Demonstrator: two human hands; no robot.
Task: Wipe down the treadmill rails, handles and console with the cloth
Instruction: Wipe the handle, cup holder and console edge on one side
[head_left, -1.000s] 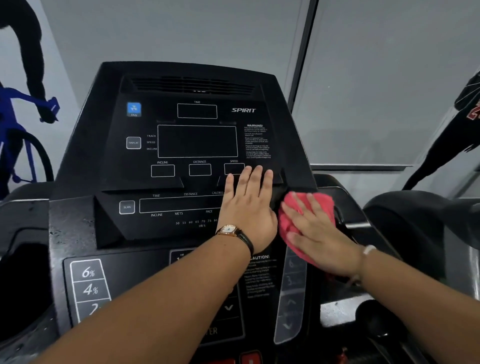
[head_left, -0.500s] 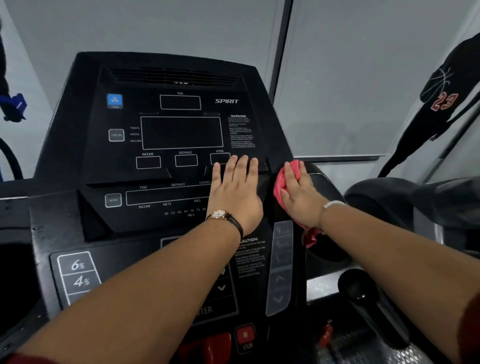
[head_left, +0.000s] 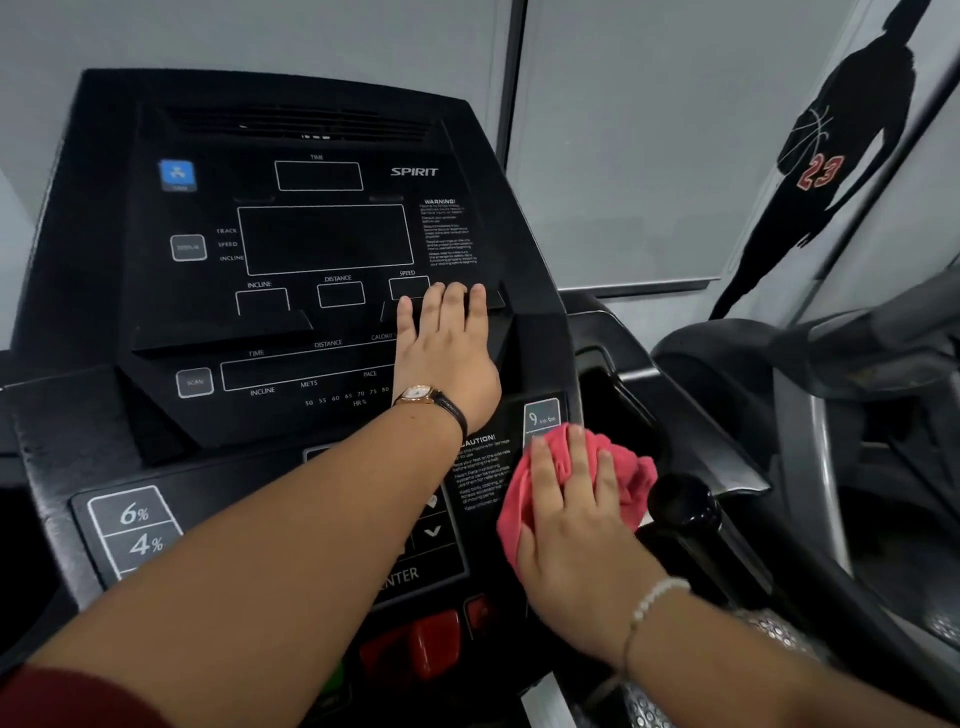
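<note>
While facing the treadmill console (head_left: 322, 239), presses a bunched pink cloth (head_left: 628, 478) against the lower panel at its right edge with the right hand (head_left: 571, 525). Lays those fingers straight and slightly spread across the cloth, palm down and curled round nothing, with folds bulging out past the fingertips toward a black knob (head_left: 683, 506) just beside the right edge. Covers the panel just below the key marked 9 (head_left: 540, 415). Plants the left hand (head_left: 447, 353) flat and open higher up, near the right edge of the display panel, fingers straight and close together, tips at the ledge under the SPEED window (head_left: 409, 287), holding nothing. Wears a gold-faced watch (head_left: 418, 393) on a dark strap at the left wrist and a beaded bracelet (head_left: 654, 597) at the right. Crosses the left forearm over the middle of the lower panel, hiding part of its keys. Leaves uncovered the 6% and 4% incline keys (head_left: 130, 525) at the left edge, a blue fan button (head_left: 177, 175) at the upper left corner, and a red stop button (head_left: 415, 642) at the near edge. Looks past the right edge to a grey wall with a black silhouette decal (head_left: 821, 171) numbered 23.
</note>
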